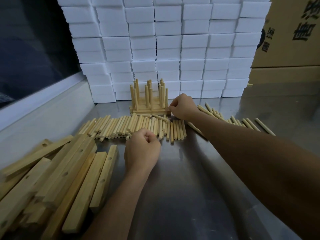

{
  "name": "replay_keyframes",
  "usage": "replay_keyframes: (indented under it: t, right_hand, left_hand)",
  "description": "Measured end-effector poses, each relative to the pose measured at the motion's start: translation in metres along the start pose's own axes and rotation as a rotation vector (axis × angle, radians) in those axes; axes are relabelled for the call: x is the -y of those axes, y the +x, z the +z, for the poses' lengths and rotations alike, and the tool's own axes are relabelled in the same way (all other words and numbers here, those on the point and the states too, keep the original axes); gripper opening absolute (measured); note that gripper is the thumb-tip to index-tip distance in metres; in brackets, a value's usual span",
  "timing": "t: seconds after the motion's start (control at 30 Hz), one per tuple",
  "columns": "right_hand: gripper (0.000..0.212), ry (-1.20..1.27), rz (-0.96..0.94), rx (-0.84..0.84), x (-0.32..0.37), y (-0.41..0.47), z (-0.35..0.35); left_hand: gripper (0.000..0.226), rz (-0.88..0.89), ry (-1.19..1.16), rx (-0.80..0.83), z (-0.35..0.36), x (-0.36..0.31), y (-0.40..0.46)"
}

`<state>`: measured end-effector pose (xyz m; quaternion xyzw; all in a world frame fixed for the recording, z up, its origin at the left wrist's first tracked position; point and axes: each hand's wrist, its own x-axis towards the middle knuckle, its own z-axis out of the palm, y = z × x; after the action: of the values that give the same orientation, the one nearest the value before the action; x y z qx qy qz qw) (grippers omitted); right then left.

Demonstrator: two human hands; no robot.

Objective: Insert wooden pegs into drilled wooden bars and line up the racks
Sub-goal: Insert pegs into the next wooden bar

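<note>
Finished racks [149, 103] stand at the back of the steel table [199, 179], just in front of a wall of white foam blocks [164, 45]; their bars lie left to right, packed side by side, pegs pointing straight up. Loose pegs [131, 126] lie flat in a long row across the table in front of the racks, most with their long axis running away from the person, a few skewed. More pegs [242, 121] scatter to the right, angled. Drilled bars [69, 172] are heaped at near left, long axes running roughly front to back, holes facing up. Right hand [181, 107], fingers curled, touches the right end of the front rack; cannot tell whether it pinches anything. Left hand [141, 149] is a closed fist just in front of the peg row; whether it holds anything cannot be told. Cardboard boxes [290, 40] at far right.
</note>
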<state>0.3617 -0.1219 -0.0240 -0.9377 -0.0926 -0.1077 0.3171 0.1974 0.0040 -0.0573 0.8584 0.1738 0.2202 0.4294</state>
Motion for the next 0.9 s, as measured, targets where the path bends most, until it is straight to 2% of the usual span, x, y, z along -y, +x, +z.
replay_keyframes:
  t: [0.4, 0.6, 0.8, 0.9]
  right_hand:
    - [0.021, 0.151, -0.077, -0.133, 0.002, -0.065, -0.037]
    - [0.014, 0.241, -0.110, -0.208, -0.001, -0.108, -0.052]
    - [0.013, 0.366, -0.045, -0.345, -0.020, -0.155, -0.055]
    - [0.023, 0.449, 0.061, -0.391, -0.036, -0.176, -0.047]
  left_hand:
    - [0.024, 0.015, -0.018, 0.034, -0.003, -0.002, -0.003]
    - [0.026, 0.067, 0.013, 0.022, -0.004, -0.003, -0.004]
    - [0.026, 0.113, 0.083, 0.035, -0.006, -0.009, -0.007]
    - [0.023, 0.168, 0.159, -0.124, -0.010, -0.016, -0.014]
